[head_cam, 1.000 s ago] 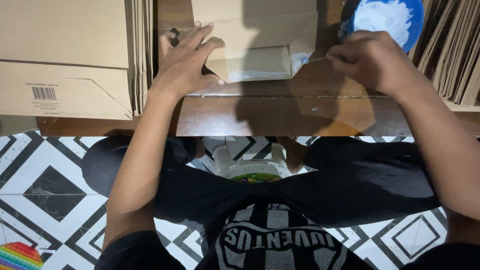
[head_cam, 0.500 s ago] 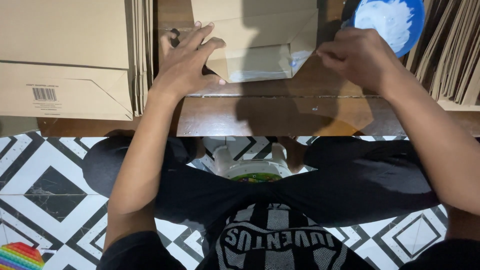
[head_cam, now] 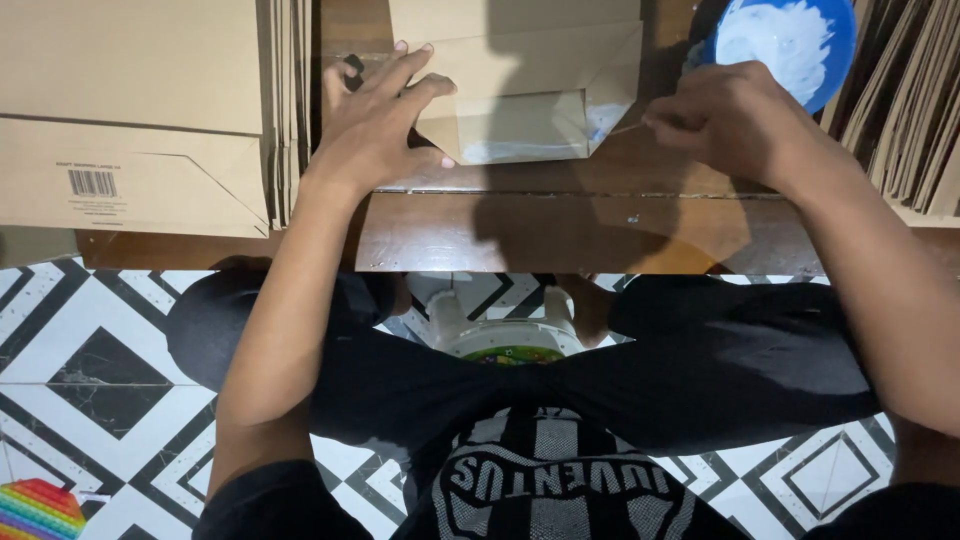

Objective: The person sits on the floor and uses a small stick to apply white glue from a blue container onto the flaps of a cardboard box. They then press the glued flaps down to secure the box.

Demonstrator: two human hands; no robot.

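Head view looks straight down on a low wooden desk (head_cam: 560, 235), and the landmark for everything else is the brown paper bag (head_cam: 520, 75) lying flat at the desk's far middle. Its long axis runs left to right across the view, and its folded bottom flap, with a pale wet-looking smear along the edge, faces the person.

One left hand (head_cam: 375, 115) lies on the bag's left end, palm down, fingers spread and flat, pinning the paper rather than gripping it. One right hand (head_cam: 730, 125) sits just off the bag's right end, fingers bunched and pinched on a thin stick (head_cam: 628, 128) whose tip points left toward the bag's right corner. So the bag lies to the left of the right hand, close but not touching it, while the left hand is already on it and is the nearer of the two.

Beyond the right hand, up and to the right of the bag, stands one blue bowl (head_cam: 790, 45) holding white paste. Left of the bag lies one stack of flat brown bags (head_cam: 140, 110); the number in it cannot be counted. Right of the bowl, another stack of brown sheets (head_cam: 915, 110) leans edge-on. Below the desk, on the patterned floor tiles (head_cam: 90, 350), one rainbow-coloured toy (head_cam: 35, 510) shows at the lower left.
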